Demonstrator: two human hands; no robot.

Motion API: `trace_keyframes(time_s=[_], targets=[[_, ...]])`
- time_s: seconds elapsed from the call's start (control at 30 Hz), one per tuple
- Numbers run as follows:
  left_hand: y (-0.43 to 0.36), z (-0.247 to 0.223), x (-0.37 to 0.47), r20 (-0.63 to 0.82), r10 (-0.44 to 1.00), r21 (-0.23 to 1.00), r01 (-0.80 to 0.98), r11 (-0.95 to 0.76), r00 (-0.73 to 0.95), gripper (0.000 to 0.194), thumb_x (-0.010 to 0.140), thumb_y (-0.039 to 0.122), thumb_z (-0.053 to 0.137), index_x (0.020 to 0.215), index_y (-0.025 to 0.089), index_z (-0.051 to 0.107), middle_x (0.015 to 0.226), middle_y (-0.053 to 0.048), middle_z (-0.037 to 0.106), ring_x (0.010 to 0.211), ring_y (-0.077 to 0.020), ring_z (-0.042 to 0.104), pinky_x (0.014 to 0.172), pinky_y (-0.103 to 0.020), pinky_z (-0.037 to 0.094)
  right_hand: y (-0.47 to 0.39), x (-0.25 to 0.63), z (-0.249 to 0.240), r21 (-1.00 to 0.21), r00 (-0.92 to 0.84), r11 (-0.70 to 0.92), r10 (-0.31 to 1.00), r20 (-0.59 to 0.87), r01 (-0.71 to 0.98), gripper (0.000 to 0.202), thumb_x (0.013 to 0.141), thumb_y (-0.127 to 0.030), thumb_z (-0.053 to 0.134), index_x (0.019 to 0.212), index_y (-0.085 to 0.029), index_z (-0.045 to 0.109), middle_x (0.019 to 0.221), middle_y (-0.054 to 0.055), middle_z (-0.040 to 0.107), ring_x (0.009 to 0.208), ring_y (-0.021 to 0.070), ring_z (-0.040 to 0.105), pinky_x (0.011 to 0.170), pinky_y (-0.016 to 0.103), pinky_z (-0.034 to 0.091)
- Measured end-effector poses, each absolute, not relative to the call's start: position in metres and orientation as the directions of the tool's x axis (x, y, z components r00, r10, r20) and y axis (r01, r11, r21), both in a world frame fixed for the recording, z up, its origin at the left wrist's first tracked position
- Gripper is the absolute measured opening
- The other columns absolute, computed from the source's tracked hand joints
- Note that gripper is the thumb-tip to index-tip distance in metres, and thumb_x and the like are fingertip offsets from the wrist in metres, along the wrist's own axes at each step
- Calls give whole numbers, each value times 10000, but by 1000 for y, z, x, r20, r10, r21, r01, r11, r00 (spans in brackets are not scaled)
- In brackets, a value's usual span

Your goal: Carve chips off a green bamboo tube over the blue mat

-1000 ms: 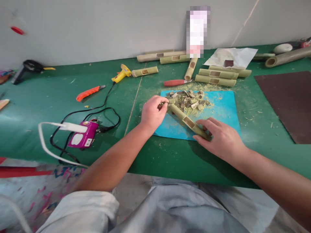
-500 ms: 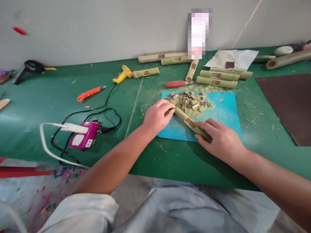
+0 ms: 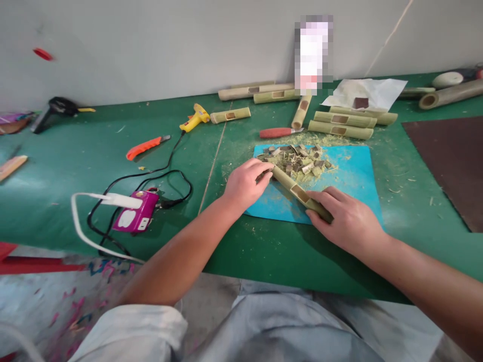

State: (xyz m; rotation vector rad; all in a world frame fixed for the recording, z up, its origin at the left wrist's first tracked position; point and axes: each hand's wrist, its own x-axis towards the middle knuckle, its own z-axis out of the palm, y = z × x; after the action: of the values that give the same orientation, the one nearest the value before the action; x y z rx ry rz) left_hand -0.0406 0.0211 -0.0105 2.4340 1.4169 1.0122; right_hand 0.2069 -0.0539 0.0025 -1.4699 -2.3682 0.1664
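Bamboo tube (image 3: pixel 298 191) lies slanted on the mat (image 3: pixel 350 176) between both hands, its window already cut. Right hand (image 3: pixel 349 221) curls over its near end; left hand (image 3: pixel 245 183) pinches its far end beside the scraps (image 3: pixel 298 161). 7 windowed tubes (image 3: pixel 339 123) lie beyond.

A green-covered table (image 3: pixel 68 166) stands against a pale wall. On it, near the front edge, lies a blue mat (image 3: pixel 350 173) dusted with shavings, with a heap of bamboo offcuts (image 3: pixel 298 162) on its far part. Behind the mat lie a red-handled knife (image 3: pixel 277 132) and several cut bamboo tubes (image 3: pixel 341 124), one (image 3: pixel 230 115) apart beside a yellow glue gun (image 3: pixel 194 117). Left of these are an orange utility knife (image 3: pixel 145 147), a purple power strip (image 3: pixel 136 217) with black and white cords, and a black tool (image 3: pixel 56 108) near the wall. A dark brown sheet (image 3: pixel 449 161) covers the right end, and white paper (image 3: pixel 368 93) lies farther back.
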Motion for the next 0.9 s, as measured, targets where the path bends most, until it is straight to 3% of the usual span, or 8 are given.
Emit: trace_keyframes(time_s=[0.2,0.4,0.63,0.77,0.9], targets=[[21,-10,-46,452,820,516,646,-562,352,196,882,166,637,1056,167,726,982,-75,716,704,-106,624,679,-233,529,-53,204,0,-214,-401,449,886,234,867,326,925,-366,506,1160,-184,639,899,51,670,741,187,641,577,304,418],[22,-14,-48,411,833,568,611,-551,369,283,858,152,663,1136,171,707,922,-65,718,633,-92,582,632,-227,519,-50,206,-4,-257,-404,448,891,209,856,274,925,-368,501,1072,-190,650,913,50,671,729,177,625,586,304,408],[25,-21,-47,515,778,516,594,-616,360,209,939,189,573,1083,169,724,935,-77,703,820,-135,661,760,-266,545,-49,206,-6,-255,-433,478,875,215,841,290,931,-355,492,1107,-174,634,930,61,679,725,179,623,593,306,417],[33,-23,-41,546,751,493,583,-646,371,200,945,182,562,1061,165,724,918,-65,684,817,-127,650,774,-261,543,-50,204,-7,-200,-459,502,859,229,841,294,930,-328,486,1101,-140,636,942,84,679,739,195,629,593,316,417],[37,-23,-39,546,747,484,585,-651,379,191,936,173,572,1043,154,728,888,-60,666,795,-128,640,760,-261,539,-49,203,-8,-222,-439,477,876,201,850,293,930,-326,480,1086,-134,636,947,84,669,732,199,629,593,324,418]])
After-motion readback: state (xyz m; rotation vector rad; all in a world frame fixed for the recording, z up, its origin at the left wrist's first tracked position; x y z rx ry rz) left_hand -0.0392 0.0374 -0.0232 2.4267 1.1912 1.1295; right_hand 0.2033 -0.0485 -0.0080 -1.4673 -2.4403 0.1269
